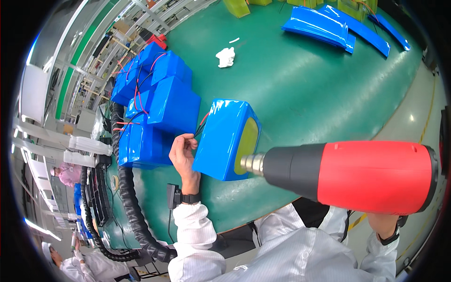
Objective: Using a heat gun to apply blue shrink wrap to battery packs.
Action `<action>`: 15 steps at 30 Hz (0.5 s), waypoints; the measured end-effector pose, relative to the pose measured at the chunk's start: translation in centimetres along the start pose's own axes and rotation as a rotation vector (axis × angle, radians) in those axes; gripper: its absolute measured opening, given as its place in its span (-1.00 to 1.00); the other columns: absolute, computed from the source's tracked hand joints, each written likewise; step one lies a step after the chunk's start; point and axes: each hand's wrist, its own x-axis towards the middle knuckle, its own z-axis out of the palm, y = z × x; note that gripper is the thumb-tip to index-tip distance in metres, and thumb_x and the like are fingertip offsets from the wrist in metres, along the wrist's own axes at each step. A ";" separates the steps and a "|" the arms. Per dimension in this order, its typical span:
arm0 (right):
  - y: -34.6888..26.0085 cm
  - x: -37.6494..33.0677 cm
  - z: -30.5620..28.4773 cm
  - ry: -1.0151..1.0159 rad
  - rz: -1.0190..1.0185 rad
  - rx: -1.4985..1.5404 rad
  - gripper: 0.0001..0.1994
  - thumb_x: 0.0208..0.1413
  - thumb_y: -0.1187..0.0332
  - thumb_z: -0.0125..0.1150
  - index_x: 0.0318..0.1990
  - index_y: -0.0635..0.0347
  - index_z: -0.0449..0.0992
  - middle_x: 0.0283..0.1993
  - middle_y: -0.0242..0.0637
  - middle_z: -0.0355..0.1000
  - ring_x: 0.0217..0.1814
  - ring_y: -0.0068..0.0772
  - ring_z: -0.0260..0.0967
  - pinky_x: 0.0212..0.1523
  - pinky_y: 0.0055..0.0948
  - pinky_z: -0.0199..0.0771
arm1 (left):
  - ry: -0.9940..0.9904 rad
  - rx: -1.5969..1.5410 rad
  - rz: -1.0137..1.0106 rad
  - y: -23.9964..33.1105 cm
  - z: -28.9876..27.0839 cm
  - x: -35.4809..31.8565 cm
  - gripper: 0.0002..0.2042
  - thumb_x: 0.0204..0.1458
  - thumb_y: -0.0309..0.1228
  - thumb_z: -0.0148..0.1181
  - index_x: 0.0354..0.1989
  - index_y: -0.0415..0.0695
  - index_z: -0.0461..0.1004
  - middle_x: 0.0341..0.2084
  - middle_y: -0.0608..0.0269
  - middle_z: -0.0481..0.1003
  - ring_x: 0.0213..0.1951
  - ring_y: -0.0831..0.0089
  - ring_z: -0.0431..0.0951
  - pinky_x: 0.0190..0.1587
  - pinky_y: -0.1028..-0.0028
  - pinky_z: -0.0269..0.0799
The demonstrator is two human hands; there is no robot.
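Note:
A blue shrink-wrapped battery pack (221, 136) stands at the middle of the green table, its yellow-green end (247, 141) turned to the right. My left hand (183, 152) is at the pack's left side, fingers curled closed on its red and black wires (202, 126). In my right hand (383, 223) is a red and black heat gun (371, 176); the body of the gun hides my fingers. Its metal nozzle (253, 163) points left, at the lower part of the yellow-green end. I cannot tell whether the nozzle touches the pack.
Several wired blue packs (174, 105) are stacked at the left, beside a black corrugated hose (129, 202). Blue film sleeves (319, 26) and yellow-green packs (237, 7) lie at the far side. Crumpled white tissue (226, 57) rests behind my pack. Other people (70, 174) are at the far left.

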 end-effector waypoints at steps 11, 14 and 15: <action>0.4 -1.3 1.2 -0.035 0.220 0.419 -0.48 0.02 0.41 0.45 0.15 0.28 0.43 0.13 -0.16 0.48 0.17 -0.19 0.44 0.19 -0.19 0.38 | 0.045 -0.069 -0.036 0.0 -1.4 -0.7 -0.68 0.32 -0.33 -0.03 -0.26 -0.35 0.56 -0.46 0.22 0.51 -0.39 0.52 0.43 -0.25 0.51 0.34; 0.3 -1.3 1.7 -0.009 0.164 0.387 -0.50 0.03 0.42 0.43 0.14 0.28 0.44 0.12 -0.16 0.49 0.17 -0.19 0.44 0.17 -0.19 0.40 | 0.052 -0.065 -0.038 0.1 -1.6 -0.7 -0.68 0.32 -0.34 -0.03 -0.26 -0.36 0.55 -0.46 0.21 0.51 -0.39 0.52 0.43 -0.25 0.51 0.34; 0.1 -1.3 1.9 -0.008 0.169 0.409 -0.51 0.03 0.42 0.43 0.14 0.28 0.45 0.12 -0.16 0.49 0.16 -0.19 0.44 0.17 -0.19 0.40 | 0.053 -0.060 -0.036 0.2 -1.7 -0.8 -0.68 0.32 -0.34 -0.03 -0.27 -0.36 0.55 -0.46 0.21 0.51 -0.39 0.51 0.43 -0.25 0.51 0.34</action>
